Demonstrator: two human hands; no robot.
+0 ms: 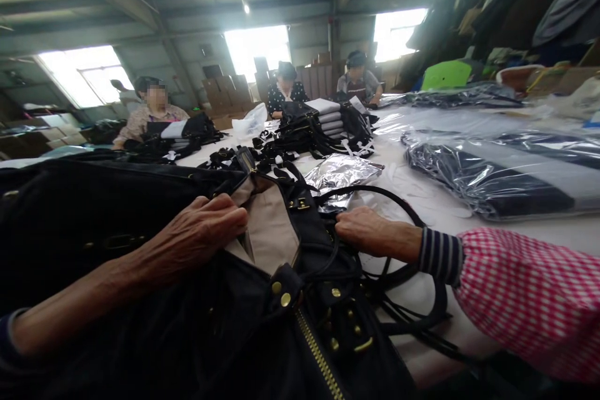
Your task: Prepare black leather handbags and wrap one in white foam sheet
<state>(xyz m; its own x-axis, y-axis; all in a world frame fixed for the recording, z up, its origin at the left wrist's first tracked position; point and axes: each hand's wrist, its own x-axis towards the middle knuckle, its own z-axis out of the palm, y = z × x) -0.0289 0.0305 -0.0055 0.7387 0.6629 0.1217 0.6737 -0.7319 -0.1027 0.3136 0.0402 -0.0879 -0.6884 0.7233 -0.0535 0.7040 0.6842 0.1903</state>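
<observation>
A black handbag (323,337) with gold-coloured hardware lies in front of me, its top unzipped so that the beige lining (272,222) shows. My left hand (210,222) is closed on the bag's left opening edge, fingers curled over the lining. On the other side, my right hand (360,228) is a fist at the bag's right edge, near a black handle (398,197) that loops behind the wrist. Its fingertips are hidden, so what it pinches does not show clearly. A brass zipper (319,353) runs down the bag's near part.
Black bags with grey wrapping (330,119) are piled mid-table. Clear plastic-wrapped dark bags (497,175) lie at the right, and a silvery plastic packet (344,175) sits beyond my right hand. Three people sit across the table. A bright green object (445,75) stands at the back right.
</observation>
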